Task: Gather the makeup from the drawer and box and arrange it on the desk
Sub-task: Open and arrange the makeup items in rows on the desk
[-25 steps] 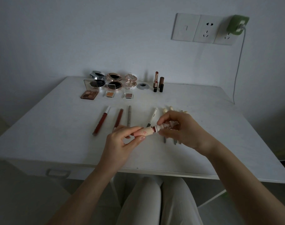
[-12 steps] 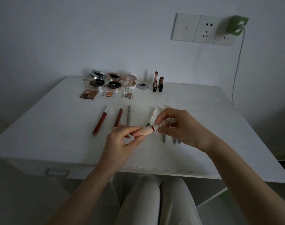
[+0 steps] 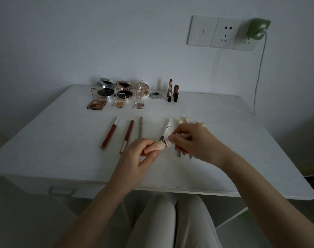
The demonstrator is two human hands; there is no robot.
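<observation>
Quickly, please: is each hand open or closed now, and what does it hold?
Left hand: closed, gripping the body of the pink tube.
Right hand: closed, pinching the cap end of the same tube.

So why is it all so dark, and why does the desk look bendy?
Head view: dim, greyish light, no glare, only faint shadows on the white desk; the wide-angle lens bows its near edge and tilts the wall sockets; the compacts at the back look murky.
</observation>
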